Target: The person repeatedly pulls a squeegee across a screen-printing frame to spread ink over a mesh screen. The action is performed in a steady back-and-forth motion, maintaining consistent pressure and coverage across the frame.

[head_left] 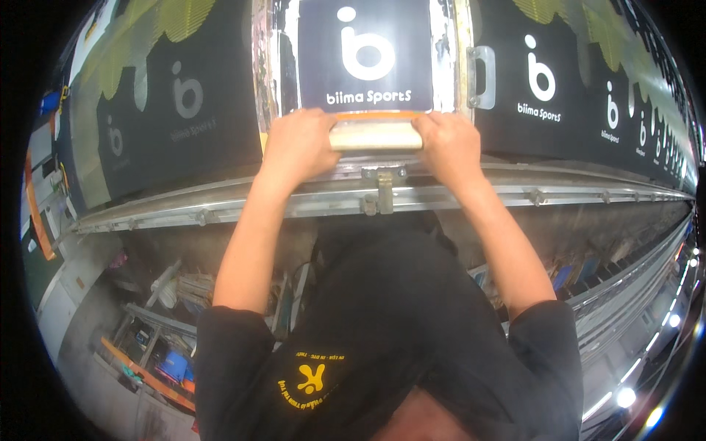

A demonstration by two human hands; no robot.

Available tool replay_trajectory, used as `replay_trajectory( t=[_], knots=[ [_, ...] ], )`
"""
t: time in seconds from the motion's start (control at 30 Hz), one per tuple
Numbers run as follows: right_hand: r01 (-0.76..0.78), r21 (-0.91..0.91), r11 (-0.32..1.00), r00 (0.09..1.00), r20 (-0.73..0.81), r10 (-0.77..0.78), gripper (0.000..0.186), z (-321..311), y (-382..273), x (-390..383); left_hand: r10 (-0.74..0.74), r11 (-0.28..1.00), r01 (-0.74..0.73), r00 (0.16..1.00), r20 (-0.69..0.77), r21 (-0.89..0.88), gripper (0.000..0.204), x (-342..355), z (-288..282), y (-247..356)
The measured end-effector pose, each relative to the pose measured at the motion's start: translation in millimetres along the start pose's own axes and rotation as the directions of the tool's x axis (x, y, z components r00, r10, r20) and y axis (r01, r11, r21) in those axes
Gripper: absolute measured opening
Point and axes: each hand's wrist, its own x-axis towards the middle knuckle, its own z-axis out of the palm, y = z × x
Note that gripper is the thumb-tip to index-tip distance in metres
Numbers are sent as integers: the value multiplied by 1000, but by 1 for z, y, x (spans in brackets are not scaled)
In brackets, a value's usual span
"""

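Both of my hands grip a squeegee [376, 137] with a pale, thick handle and an orange strip along its far side. My left hand [300, 145] is wrapped round its left end, and my right hand [451, 145] closes over the right end. The squeegee lies crosswise at the near end of a printing screen frame [463, 51], whose long sides run away from me. Beyond it, inside the frame, a dark panel [364, 18] carries a white rounded logo with lettering. What touches the squeegee's underside is hidden.
Black fabric [507, 128] with repeated white logos and yellow leaf-like shapes spreads to both sides. A metal rail [471, 198] with a bracket [382, 189] runs along the table's near edge. A clear handle [482, 77] juts from the frame's right side. Shelves with clutter [173, 364] sit at lower left.
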Motion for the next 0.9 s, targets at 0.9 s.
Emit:
replay_trajectory(
  t=[0.9],
  knots=[
    [-205, -26, 978, 954, 218, 206, 35, -28, 71, 211, 19, 990, -26, 998, 53, 139, 46, 197, -78, -74]
  ],
)
